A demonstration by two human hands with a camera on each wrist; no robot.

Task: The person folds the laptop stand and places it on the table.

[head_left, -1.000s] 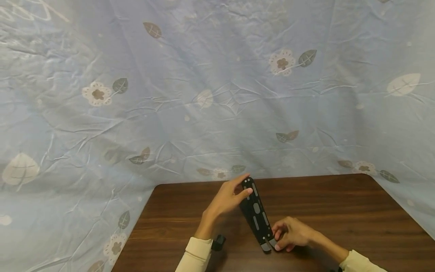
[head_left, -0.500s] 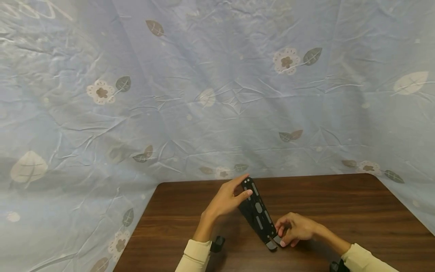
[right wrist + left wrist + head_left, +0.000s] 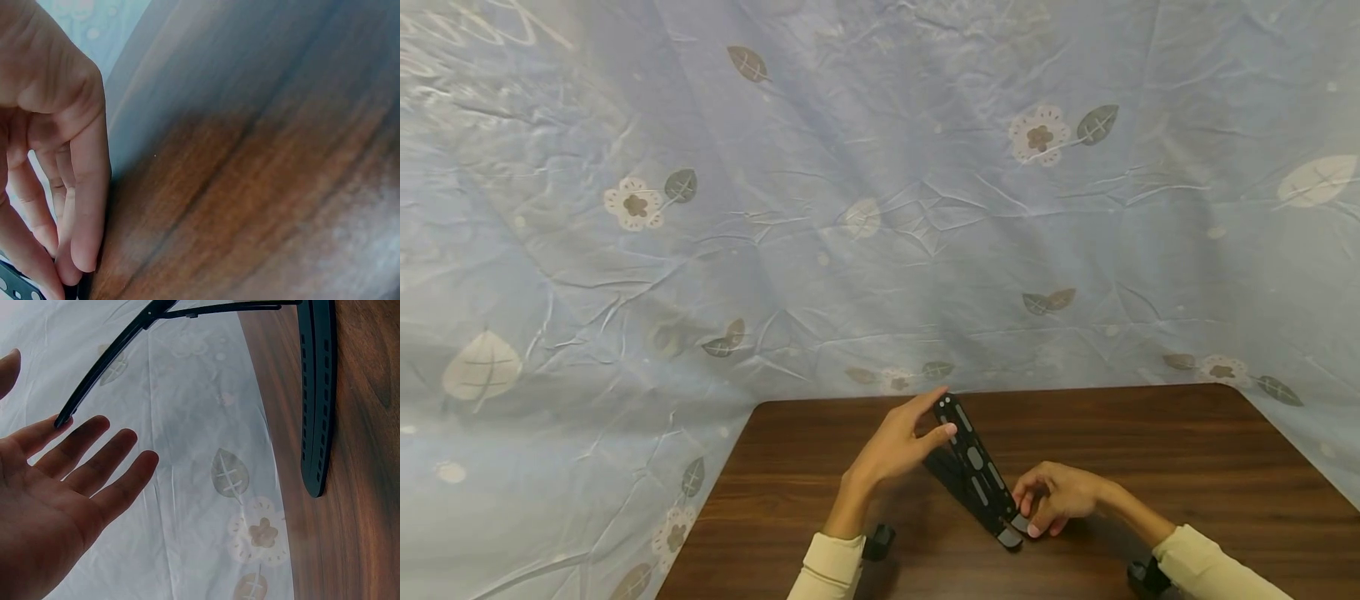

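A black folding laptop stand (image 3: 973, 457) with grey pads stands partly unfolded on the table, its upper panel leaning and its base showing behind. My left hand (image 3: 891, 442) holds the panel's top end, thumb over the face and index finger at the top edge. From the side, the left wrist view shows the slotted base (image 3: 317, 394), a thin strut (image 3: 225, 309) and the panel at the index fingertip. My right hand (image 3: 1063, 493) pinches one grey-padded lip at the bottom end. In the right wrist view its curled fingers (image 3: 89, 206) hide most of that lip.
The dark wooden table (image 3: 1150, 450) has rounded far corners. Right behind and beside it hangs a pale blue sheet (image 3: 880, 292) with leaves and flowers. Black wrist cameras (image 3: 878, 542) sit on both wrists.
The stand's lower end has swung a little to the right with my right hand, and more of the base shows behind the panel. My left hand stays at the top end.
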